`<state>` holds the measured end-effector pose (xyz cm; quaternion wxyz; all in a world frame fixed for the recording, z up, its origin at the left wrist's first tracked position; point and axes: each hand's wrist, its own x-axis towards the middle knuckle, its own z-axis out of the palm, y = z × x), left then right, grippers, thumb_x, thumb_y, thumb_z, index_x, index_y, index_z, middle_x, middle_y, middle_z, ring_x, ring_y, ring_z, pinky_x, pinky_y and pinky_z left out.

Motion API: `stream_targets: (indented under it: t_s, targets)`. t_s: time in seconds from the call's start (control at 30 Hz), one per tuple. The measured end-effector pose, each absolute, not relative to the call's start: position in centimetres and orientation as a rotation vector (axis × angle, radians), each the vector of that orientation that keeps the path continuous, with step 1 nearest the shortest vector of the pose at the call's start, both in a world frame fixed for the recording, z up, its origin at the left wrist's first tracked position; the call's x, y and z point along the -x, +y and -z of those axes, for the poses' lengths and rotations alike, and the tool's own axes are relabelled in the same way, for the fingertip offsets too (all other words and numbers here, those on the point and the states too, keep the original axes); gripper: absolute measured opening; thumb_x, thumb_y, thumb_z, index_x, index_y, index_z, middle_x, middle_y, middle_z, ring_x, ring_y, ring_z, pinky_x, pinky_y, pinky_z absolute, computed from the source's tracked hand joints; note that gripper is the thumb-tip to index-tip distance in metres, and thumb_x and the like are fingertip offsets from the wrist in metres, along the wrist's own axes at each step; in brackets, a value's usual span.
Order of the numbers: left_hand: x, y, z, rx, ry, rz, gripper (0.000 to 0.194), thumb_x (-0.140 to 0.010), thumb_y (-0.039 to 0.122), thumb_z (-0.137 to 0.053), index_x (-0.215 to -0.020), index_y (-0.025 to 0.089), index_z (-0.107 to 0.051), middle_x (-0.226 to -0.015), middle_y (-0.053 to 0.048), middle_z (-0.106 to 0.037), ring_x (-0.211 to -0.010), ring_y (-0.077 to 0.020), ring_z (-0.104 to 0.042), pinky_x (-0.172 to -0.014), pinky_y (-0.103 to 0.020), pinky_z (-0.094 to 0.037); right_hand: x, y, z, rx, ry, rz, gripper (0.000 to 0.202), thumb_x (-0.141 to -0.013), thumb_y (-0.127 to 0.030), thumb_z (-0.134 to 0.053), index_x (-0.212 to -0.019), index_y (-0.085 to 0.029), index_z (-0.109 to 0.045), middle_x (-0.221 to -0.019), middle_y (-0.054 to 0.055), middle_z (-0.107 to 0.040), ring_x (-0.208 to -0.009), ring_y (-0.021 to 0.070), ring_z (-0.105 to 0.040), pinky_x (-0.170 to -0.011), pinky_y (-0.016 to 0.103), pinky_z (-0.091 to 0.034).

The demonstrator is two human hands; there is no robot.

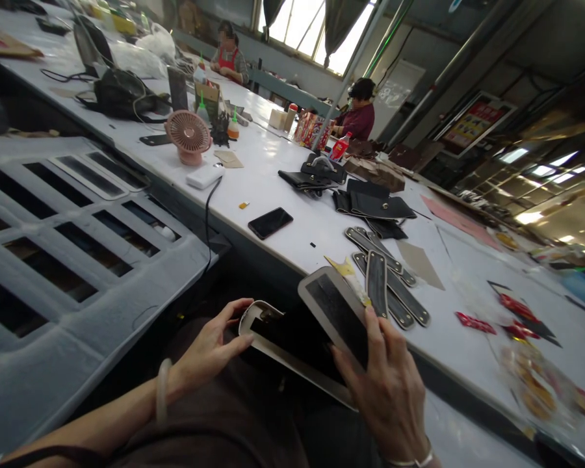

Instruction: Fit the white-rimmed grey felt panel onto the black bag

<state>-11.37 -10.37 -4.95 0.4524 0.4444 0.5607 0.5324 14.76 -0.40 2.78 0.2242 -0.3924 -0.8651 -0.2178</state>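
My left hand (214, 351) is closed on the near-left end of a black leather piece with a pale edge (292, 361), its thumb on the rim and fingers behind. In my right hand (387, 383) is a rounded panel, light grey with a black middle (338, 312), tilted up over my lap. Whether the panel joins the pale-edged piece is hidden in the dark between them. Just beyond my right fingers lie several black straps (376, 279) with metal rivets and a yellow-stained white object (351, 279).
On the white table (253, 195) lie a phone (270, 223), a white power bank (203, 175) with a cable, a pink fan (189, 133) and black leather pieces (375, 201). A grey slatted plastic crate (121, 312) stands left. Two people sit across the table.
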Motion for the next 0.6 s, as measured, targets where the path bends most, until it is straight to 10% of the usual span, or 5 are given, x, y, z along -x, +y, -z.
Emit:
stream_targets:
  t_s: [0.6]
  targets:
    - [11.5, -10.5, 5.7, -1.089, 1.391, -1.278, 0.047, -0.085, 0.037, -0.06, -0.13, 0.029, -0.046, -0.136, -0.003, -0.051, -0.124, -0.0259, -0.048, -0.109, -0.04, -0.037, -13.9, -0.4, -1.4, 1.081, -2.161, 0.185, 0.077, -0.082, -0.044, -0.066, -0.144, -0.017, -0.03, -0.119, 0.016, -0.049, -0.109, 0.0308, -0.054, -0.086, 0.045, -0.052]
